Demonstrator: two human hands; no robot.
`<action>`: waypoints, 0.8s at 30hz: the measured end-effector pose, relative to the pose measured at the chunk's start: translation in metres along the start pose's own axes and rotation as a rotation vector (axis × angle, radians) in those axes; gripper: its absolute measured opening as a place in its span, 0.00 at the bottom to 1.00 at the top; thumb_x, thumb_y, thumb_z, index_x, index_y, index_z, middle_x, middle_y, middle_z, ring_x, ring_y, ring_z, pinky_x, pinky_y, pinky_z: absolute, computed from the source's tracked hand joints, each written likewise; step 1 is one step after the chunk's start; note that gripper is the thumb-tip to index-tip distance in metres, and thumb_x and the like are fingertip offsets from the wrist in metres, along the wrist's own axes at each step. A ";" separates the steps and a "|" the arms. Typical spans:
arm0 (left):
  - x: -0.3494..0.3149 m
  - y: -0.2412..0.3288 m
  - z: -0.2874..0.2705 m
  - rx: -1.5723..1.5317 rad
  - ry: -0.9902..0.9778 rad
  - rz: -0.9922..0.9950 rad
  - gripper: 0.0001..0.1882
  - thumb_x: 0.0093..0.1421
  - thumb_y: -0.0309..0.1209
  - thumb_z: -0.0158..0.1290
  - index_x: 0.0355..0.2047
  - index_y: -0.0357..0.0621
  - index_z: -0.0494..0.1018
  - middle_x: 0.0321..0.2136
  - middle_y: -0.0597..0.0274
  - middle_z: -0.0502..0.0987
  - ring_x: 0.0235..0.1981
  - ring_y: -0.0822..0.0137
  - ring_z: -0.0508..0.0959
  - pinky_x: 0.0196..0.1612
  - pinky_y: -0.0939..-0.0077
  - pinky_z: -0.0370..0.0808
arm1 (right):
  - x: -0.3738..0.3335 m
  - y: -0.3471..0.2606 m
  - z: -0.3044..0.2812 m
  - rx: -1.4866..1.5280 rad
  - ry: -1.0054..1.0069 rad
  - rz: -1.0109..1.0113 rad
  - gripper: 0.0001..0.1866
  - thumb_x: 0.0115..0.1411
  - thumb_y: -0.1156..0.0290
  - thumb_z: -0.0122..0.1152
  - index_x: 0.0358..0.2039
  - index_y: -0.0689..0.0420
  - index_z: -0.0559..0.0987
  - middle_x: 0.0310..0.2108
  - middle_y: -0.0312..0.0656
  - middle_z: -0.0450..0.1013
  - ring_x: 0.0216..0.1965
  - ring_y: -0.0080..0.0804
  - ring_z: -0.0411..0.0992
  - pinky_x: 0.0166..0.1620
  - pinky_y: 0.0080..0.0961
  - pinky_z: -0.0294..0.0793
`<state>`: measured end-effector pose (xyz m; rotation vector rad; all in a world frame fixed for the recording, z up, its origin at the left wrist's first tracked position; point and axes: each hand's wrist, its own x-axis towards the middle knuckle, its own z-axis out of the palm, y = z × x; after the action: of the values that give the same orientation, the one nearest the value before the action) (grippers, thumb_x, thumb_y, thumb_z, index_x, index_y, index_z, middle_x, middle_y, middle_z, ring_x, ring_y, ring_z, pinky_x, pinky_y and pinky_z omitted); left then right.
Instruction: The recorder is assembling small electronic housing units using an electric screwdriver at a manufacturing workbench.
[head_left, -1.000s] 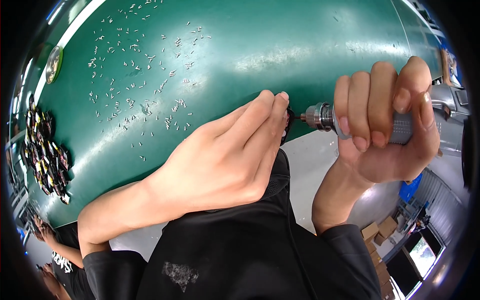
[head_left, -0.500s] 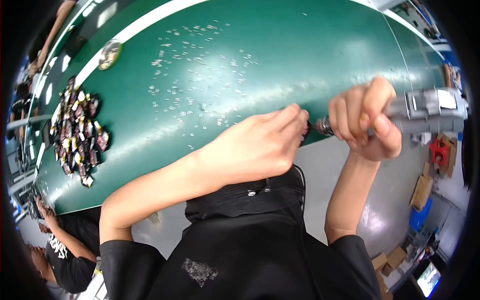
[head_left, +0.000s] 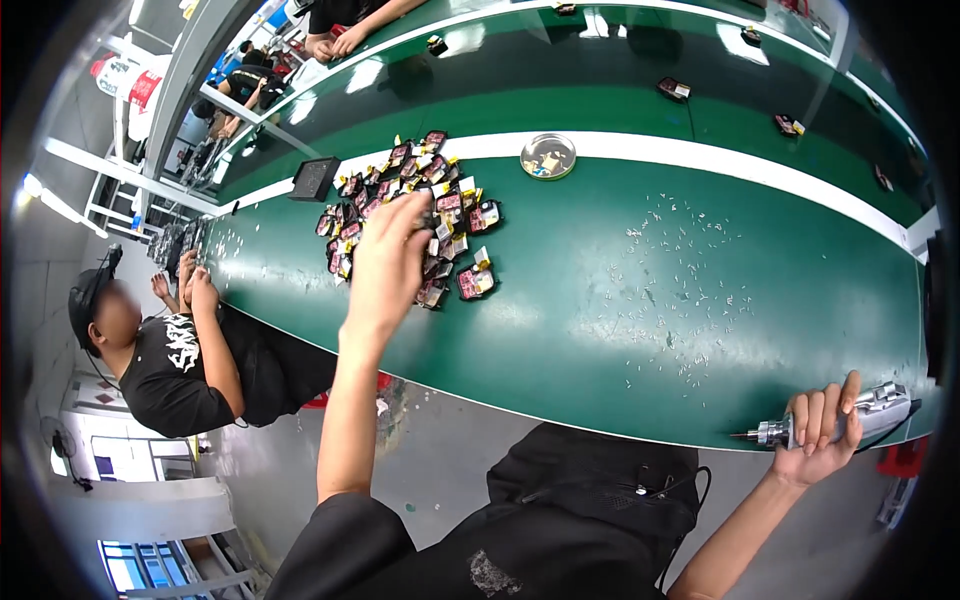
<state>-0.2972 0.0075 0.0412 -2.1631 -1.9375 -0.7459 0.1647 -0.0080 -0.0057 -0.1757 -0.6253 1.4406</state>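
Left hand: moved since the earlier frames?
Yes. Against the green table, the left hand has gone left and farther across, from beside the grey power tool's tip to the pile of black parts.

the tabletop [head_left: 540, 330] is green, edged on its far side by a white strip [head_left: 680, 152]. the pile of small parts [head_left: 452, 204] at left is black, patched with dark pink, white and yellow. at right, the hand tool [head_left: 876, 405] is silver-grey; the scattered fasteners [head_left: 690, 375] are silvery white. the tray [head_left: 315, 178] at far left is black. the near shirt [head_left: 430, 578] is black with a mottled grey patch [head_left: 494, 572].
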 end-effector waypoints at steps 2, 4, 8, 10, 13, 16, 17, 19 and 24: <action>-0.002 -0.038 -0.001 0.268 0.004 -0.054 0.20 0.58 0.24 0.49 0.53 0.39 0.67 0.52 0.47 0.69 0.54 0.49 0.67 0.57 0.61 0.63 | -0.003 0.006 0.007 0.066 0.067 0.018 0.07 0.60 0.73 0.49 0.29 0.56 0.62 0.09 0.32 0.55 0.08 0.19 0.54 0.17 0.18 0.58; -0.006 -0.045 0.005 0.410 -0.004 -0.028 0.21 0.61 0.27 0.48 0.54 0.38 0.66 0.54 0.45 0.67 0.56 0.49 0.65 0.59 0.60 0.61 | -0.007 0.011 0.007 0.049 0.104 0.046 0.06 0.61 0.71 0.47 0.30 0.56 0.62 0.10 0.32 0.55 0.09 0.19 0.53 0.18 0.20 0.59; 0.012 0.036 0.019 0.085 -0.042 0.058 0.17 0.55 0.24 0.54 0.47 0.37 0.71 0.48 0.48 0.71 0.50 0.51 0.70 0.54 0.61 0.67 | -0.012 0.021 0.002 0.114 0.161 0.071 0.06 0.61 0.70 0.47 0.30 0.56 0.62 0.10 0.32 0.55 0.09 0.20 0.53 0.18 0.22 0.59; 0.024 0.077 0.037 -0.113 -0.077 0.150 0.16 0.53 0.20 0.56 0.44 0.39 0.73 0.43 0.54 0.74 0.44 0.55 0.75 0.47 0.67 0.72 | -0.015 0.018 -0.001 0.133 0.153 0.053 0.06 0.61 0.69 0.46 0.30 0.56 0.63 0.10 0.32 0.55 0.09 0.20 0.54 0.18 0.22 0.59; 0.039 0.110 0.064 -0.197 -0.134 0.245 0.14 0.52 0.21 0.57 0.41 0.38 0.74 0.39 0.55 0.74 0.41 0.56 0.75 0.43 0.68 0.73 | -0.016 0.015 -0.001 0.250 0.230 0.028 0.06 0.61 0.69 0.46 0.30 0.56 0.63 0.10 0.31 0.55 0.09 0.20 0.53 0.19 0.21 0.59; 0.054 0.114 0.087 -0.234 -0.155 0.323 0.12 0.52 0.21 0.57 0.38 0.37 0.74 0.36 0.55 0.74 0.38 0.57 0.75 0.39 0.68 0.73 | -0.016 0.015 0.000 0.256 0.237 0.043 0.06 0.61 0.69 0.46 0.30 0.56 0.63 0.10 0.32 0.55 0.09 0.20 0.53 0.19 0.22 0.59; 0.057 0.117 0.090 -0.195 -0.170 0.349 0.12 0.51 0.21 0.57 0.38 0.37 0.74 0.35 0.56 0.73 0.37 0.57 0.75 0.38 0.68 0.73 | -0.017 0.015 -0.001 0.243 0.231 0.044 0.06 0.61 0.69 0.46 0.30 0.56 0.64 0.10 0.32 0.55 0.09 0.20 0.53 0.19 0.23 0.60; 0.060 0.123 0.095 -0.119 -0.156 0.400 0.10 0.50 0.20 0.56 0.35 0.36 0.75 0.32 0.57 0.73 0.33 0.58 0.75 0.36 0.68 0.73 | -0.018 0.014 -0.001 0.240 0.231 0.041 0.06 0.61 0.69 0.46 0.30 0.56 0.64 0.10 0.32 0.55 0.09 0.20 0.53 0.19 0.23 0.60; 0.066 0.121 0.096 -0.094 -0.150 0.436 0.07 0.50 0.19 0.56 0.32 0.36 0.76 0.30 0.58 0.73 0.32 0.58 0.75 0.34 0.69 0.74 | -0.015 0.014 -0.002 0.258 0.193 0.058 0.05 0.61 0.69 0.46 0.30 0.56 0.64 0.11 0.32 0.56 0.09 0.21 0.55 0.19 0.24 0.60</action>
<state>-0.1521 0.0877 0.0136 -2.6344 -1.4242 -0.6193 0.1536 -0.0202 -0.0183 -0.1282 -0.2756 1.5251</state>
